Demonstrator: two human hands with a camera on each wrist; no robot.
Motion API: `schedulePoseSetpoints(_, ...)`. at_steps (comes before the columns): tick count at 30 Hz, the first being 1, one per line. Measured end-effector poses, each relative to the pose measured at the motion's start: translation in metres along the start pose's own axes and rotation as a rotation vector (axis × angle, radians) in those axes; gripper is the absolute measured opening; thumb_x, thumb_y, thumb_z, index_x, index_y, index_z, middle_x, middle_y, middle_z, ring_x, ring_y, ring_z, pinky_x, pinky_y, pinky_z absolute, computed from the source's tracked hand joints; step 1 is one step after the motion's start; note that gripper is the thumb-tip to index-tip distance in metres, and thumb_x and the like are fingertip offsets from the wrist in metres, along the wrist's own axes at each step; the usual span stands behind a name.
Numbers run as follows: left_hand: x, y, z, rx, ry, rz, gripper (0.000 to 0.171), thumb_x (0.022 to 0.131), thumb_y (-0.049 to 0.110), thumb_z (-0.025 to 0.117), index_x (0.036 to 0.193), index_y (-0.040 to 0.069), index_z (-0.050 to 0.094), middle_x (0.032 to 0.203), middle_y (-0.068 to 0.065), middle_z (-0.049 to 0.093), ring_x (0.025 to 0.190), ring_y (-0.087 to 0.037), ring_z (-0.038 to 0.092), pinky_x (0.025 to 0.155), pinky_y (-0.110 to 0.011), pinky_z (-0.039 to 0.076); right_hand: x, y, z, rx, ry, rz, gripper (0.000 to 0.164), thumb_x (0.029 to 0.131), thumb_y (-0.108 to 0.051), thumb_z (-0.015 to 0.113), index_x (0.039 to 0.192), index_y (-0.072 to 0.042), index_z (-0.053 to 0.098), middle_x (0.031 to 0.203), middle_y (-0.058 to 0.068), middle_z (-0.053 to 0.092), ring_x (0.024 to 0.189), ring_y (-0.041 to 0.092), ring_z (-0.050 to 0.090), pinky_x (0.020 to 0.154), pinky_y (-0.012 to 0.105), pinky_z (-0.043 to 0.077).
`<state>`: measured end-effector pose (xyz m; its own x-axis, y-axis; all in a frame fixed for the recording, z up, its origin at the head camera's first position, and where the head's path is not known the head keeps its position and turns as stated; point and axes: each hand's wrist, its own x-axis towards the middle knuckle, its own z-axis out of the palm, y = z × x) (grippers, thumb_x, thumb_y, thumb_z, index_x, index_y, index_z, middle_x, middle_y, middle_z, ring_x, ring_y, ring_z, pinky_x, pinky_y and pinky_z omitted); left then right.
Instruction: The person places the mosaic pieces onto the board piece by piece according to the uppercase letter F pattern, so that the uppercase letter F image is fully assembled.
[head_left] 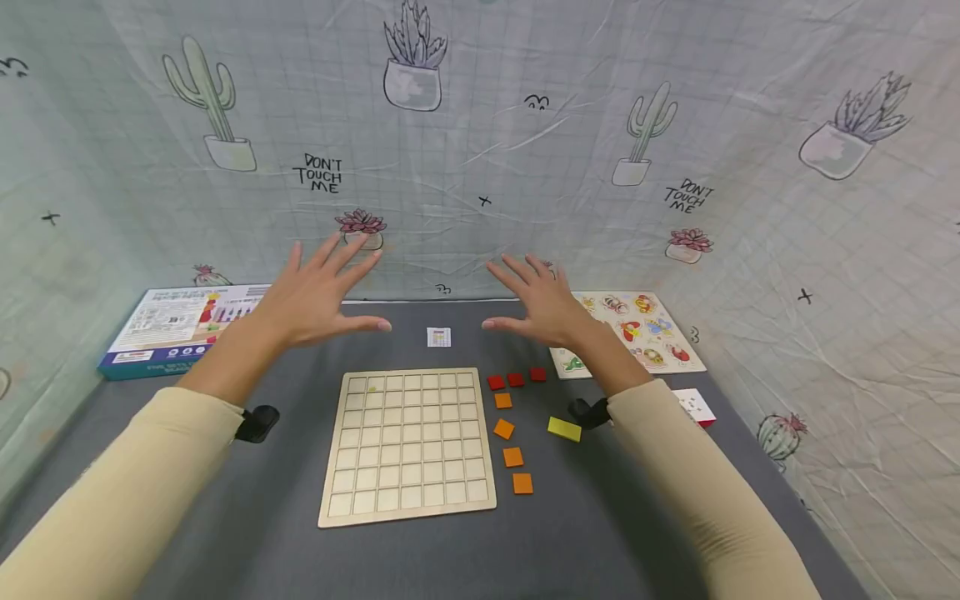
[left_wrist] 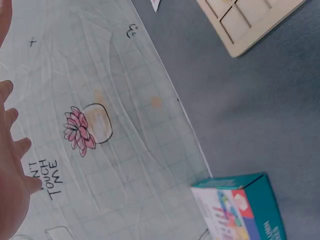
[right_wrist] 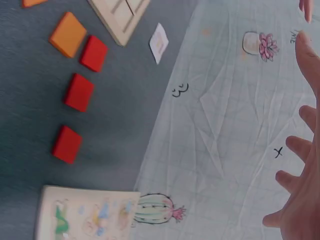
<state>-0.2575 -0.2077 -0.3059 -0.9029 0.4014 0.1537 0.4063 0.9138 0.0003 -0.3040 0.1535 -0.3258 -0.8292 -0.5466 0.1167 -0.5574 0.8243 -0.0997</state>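
Note:
Both hands are raised above the table with fingers spread and nothing held. My left hand (head_left: 311, 292) hovers beyond the far left corner of a wooden grid board (head_left: 408, 446) with square cells. My right hand (head_left: 543, 304) is over the back right area, above several red square tiles (head_left: 515, 380) and close to a sticker-like picture board (head_left: 645, 329). Below the red tiles, several orange tiles (head_left: 513, 457) line the grid board's right side. A yellow block (head_left: 564, 429) lies near the right wrist. A small printed card (head_left: 438, 337) rests between the hands, farther back.
At the back left lies a colourful flat box (head_left: 180, 329) with a teal edge. Right of the right forearm sits a white and red card pack (head_left: 696, 407), partly hidden by the sleeve. A cactus-print curtain (head_left: 480, 150) closes off the back and sides of the grey table (head_left: 285, 533).

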Motion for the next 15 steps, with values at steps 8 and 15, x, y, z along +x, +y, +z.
schedulePoseSetpoints(8, -0.033, 0.008, 0.011, -0.085, 0.024, 0.009, 0.100, 0.088, 0.074, 0.060, 0.165, 0.033, 0.010, 0.176, -0.001, -0.006, 0.161, -0.043, 0.011, 0.120, -0.078, 0.011, -0.035, 0.003, 0.017, 0.111, 0.019, -0.059, 0.085, 0.094, -0.058, 0.065, 0.163, -0.029, 0.025, 0.170, 0.007, 0.030, 0.156, 0.040, 0.029, 0.123, 0.071, 0.020)
schedulePoseSetpoints(15, -0.058, 0.012, 0.029, -0.139, 0.031, -0.003, 0.095, 0.091, 0.069, 0.060, 0.165, 0.033, 0.012, 0.175, -0.008, 0.003, 0.159, -0.043, 0.019, 0.119, -0.077, 0.017, -0.056, 0.003, 0.039, 0.193, 0.040, -0.117, 0.074, 0.095, -0.047, 0.069, 0.159, -0.024, 0.039, 0.165, 0.009, 0.040, 0.153, 0.039, 0.036, 0.124, 0.066, 0.025)
